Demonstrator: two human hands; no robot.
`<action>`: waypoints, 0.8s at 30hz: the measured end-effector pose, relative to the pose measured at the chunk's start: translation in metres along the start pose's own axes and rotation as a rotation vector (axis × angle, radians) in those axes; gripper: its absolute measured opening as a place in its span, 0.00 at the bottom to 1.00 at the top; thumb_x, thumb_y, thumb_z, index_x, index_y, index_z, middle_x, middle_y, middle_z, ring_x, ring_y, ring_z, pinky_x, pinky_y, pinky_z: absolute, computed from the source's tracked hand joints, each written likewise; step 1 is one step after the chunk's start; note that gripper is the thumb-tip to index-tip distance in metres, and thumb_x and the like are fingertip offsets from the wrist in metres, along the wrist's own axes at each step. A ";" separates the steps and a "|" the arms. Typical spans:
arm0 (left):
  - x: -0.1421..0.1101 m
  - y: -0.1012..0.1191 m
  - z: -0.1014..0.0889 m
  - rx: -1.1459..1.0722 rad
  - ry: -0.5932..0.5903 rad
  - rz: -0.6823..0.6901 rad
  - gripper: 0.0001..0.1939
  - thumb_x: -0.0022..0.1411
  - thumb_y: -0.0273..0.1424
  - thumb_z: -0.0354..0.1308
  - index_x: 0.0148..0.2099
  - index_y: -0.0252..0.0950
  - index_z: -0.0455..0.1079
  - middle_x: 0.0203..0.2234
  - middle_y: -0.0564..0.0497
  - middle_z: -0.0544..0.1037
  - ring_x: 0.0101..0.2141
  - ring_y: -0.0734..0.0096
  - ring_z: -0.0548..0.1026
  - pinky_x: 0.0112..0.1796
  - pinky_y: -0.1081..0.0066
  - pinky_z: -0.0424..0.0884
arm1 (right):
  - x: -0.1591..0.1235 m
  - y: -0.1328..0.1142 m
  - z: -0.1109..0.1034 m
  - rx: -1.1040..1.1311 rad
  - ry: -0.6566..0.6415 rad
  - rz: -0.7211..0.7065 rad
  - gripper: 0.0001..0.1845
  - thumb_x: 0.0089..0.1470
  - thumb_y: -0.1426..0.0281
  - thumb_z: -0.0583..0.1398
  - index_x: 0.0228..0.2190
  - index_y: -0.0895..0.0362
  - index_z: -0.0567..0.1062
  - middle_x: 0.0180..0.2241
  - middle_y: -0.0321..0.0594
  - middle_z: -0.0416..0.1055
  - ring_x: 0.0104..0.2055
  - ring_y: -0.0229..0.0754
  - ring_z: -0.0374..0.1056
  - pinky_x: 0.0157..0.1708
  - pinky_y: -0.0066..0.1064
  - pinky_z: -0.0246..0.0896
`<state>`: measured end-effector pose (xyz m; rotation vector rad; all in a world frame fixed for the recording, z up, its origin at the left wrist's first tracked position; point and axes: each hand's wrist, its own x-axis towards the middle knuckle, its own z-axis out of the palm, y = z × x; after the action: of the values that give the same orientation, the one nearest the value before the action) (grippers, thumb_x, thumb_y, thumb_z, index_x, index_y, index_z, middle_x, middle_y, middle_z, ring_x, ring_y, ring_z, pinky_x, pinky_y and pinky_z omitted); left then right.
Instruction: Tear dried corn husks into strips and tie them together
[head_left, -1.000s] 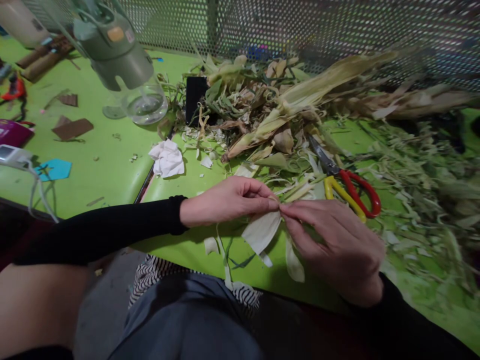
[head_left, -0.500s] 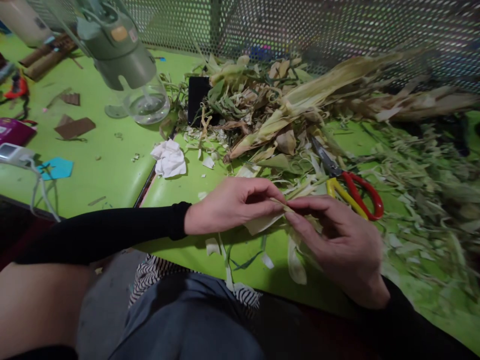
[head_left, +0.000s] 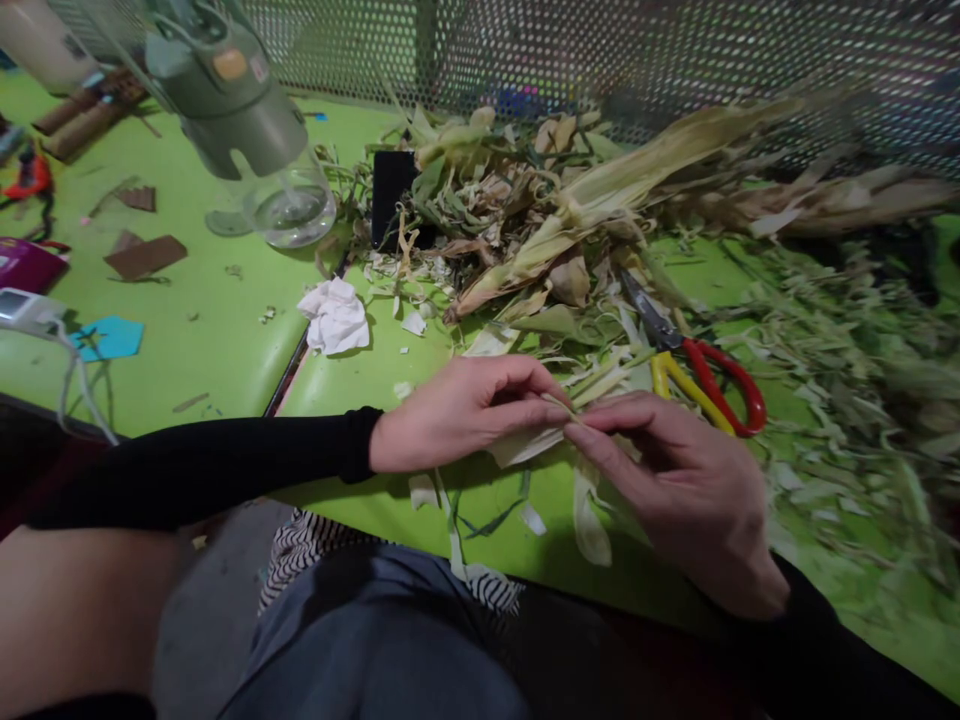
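Note:
Between my two hands is a thin, pale strip of corn husk. My left hand pinches one end between thumb and fingers. The thumb and forefinger of my right hand grip the strip close by, so the fingertips of both hands nearly meet. Under the fingers, a wider piece of husk lies on the green table. Scissors with one red and one yellow handle rest just beyond my right hand.
A heap of dried husks covers the table's back, beside a black phone-like slab. Shredded husk spreads to the right. A crumpled tissue and a clear-based bottle stand left. A perforated metal screen closes the far side.
Both hands keep almost the same pinch on the husk strip. My right fingertips have shifted very slightly, and the whole view has drifted a little.

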<state>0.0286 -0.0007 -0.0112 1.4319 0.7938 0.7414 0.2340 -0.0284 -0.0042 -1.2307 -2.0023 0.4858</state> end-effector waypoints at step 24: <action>0.000 0.015 -0.001 -0.268 -0.067 -0.311 0.16 0.55 0.37 0.69 0.38 0.30 0.72 0.23 0.58 0.70 0.23 0.84 0.63 0.24 0.78 0.57 | -0.005 -0.005 0.001 -0.458 0.066 -0.477 0.09 0.55 0.77 0.65 0.39 0.56 0.80 0.35 0.43 0.82 0.34 0.45 0.79 0.39 0.36 0.75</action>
<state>0.0283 0.0000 0.0039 1.0578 0.8092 0.5340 0.2318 -0.0347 -0.0039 -0.9460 -2.3246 -0.2572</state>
